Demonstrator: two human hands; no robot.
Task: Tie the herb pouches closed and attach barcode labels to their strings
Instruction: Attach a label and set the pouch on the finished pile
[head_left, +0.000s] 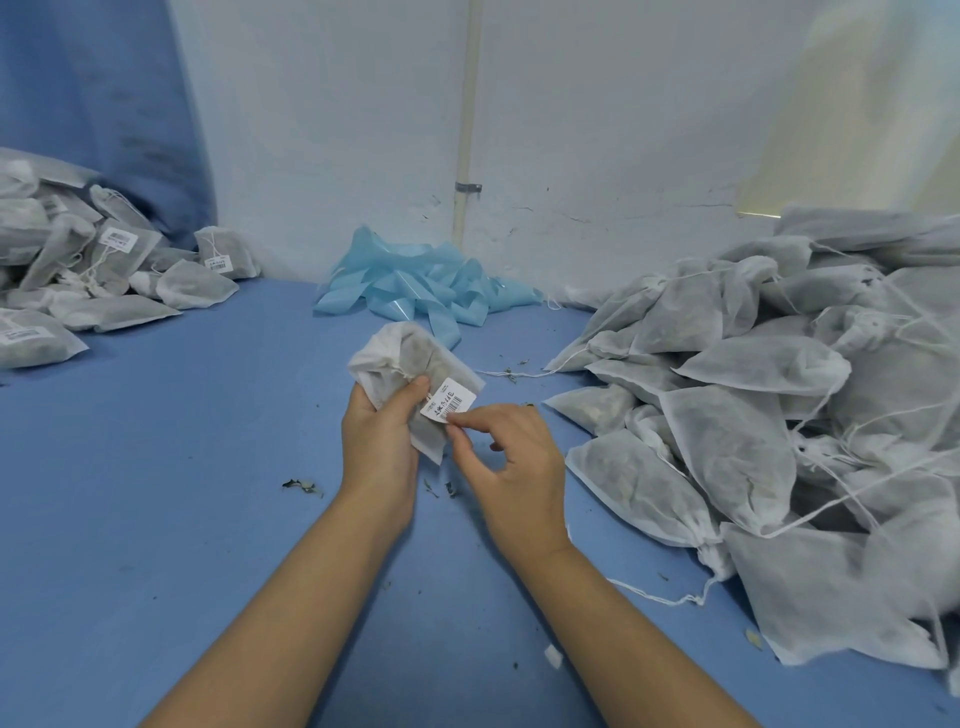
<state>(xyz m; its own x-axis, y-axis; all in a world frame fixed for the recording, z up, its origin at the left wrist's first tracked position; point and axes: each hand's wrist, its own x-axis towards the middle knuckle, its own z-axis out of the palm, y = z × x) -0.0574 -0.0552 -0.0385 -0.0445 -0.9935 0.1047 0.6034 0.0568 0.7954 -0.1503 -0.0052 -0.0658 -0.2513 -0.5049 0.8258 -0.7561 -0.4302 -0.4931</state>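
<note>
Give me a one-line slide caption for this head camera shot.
Left hand holds a herb pouch while the right hand pinches its barcode label, between labelled and unlabelled piles.

Barcode label (448, 401): print and handwriting too small to read. Its lower left corner is covered by the right hand's fingers (460, 422).

Held pouch (410, 379): lower half hidden behind the left hand (382, 436); whether its string is knotted cannot be told.

Right of the held pouch, the pile of pouches (779, 415) is cut off by the right edge; lower pouches buried under upper ones.

Left of the held pouch, the labelled pouches (93, 270) run past the left edge; label text illegible.

Both forearms are cropped at the bottom edge.

Specks on the counter (182, 441) near the held pouch: too small to identify.
</note>
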